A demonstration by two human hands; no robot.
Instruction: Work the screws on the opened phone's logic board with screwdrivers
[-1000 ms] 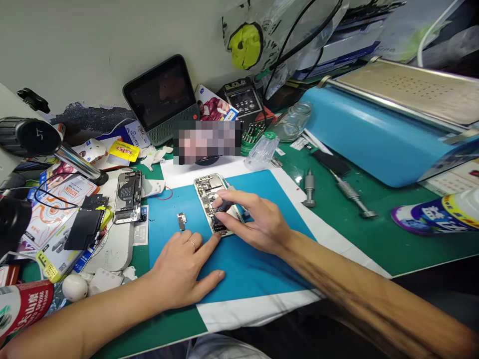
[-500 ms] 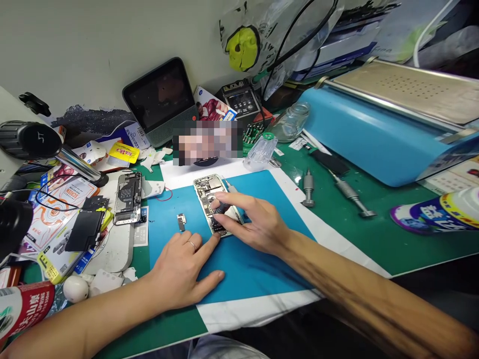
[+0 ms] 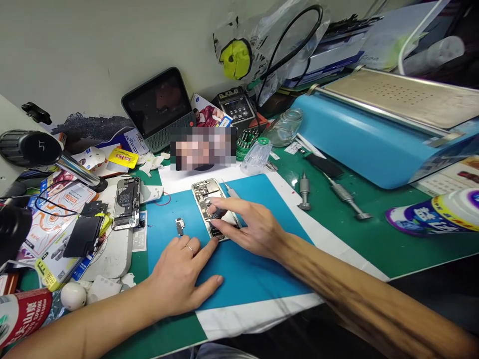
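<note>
An opened phone (image 3: 206, 199) with bare inner parts lies on the blue mat (image 3: 262, 284). Over its middle, my right hand (image 3: 254, 224) pinches a dark-handled screwdriver (image 3: 217, 213) between thumb and fingers; the tip is hidden. My left hand (image 3: 187, 269) rests on the mat, thumb spread and index fingertip touching the phone's lower edge; it holds nothing. Just beyond its knuckles sits a small metal plate (image 3: 180, 227). A thin pale tool (image 3: 232, 191) lies by the phone's right side, partly behind my right hand.
A second opened phone (image 3: 126, 204) lies at left among boxes and loose parts. Two grey screwdrivers, one upright (image 3: 304, 191) and one lying (image 3: 348, 197), are right of the mat. Behind them stands a blue machine (image 3: 359, 144); a can (image 3: 434, 212) lies at right.
The camera view has shifted slightly, so the whole scene sits a little lower and further left. Both hands keep nearly the same places at the phone.
</note>
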